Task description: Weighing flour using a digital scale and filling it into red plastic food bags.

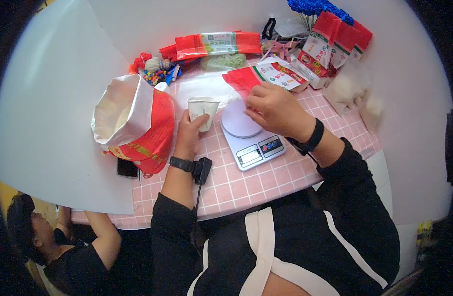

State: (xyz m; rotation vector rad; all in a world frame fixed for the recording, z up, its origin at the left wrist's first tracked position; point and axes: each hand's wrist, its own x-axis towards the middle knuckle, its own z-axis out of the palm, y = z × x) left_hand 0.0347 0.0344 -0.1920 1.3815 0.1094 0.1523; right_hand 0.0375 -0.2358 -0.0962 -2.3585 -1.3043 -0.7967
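Note:
My left hand (191, 131) is closed around a paper cup (203, 113), upright, left of a white digital kitchen scale (245, 138). Over the right edge of the scale's round plate, my right hand (265, 107) has its fingers bent at the red end of a red and white printed packaging bag (276, 76); whether they grip it is hidden. The bag lies flat behind the scale. To the left stands a large red and white sack (156, 127) with its top rolled open, holding a pale grainy or powdery material (123, 118).
A phone (127, 168) lies beside the sack. Stacked red bags (219, 44), colourful craft pieces (156, 74) and blue artificial flowers (321, 9) line the back. Filled pale bags (346, 90) stand at the right. Another person (74, 240) sits beyond the white partition (63, 111).

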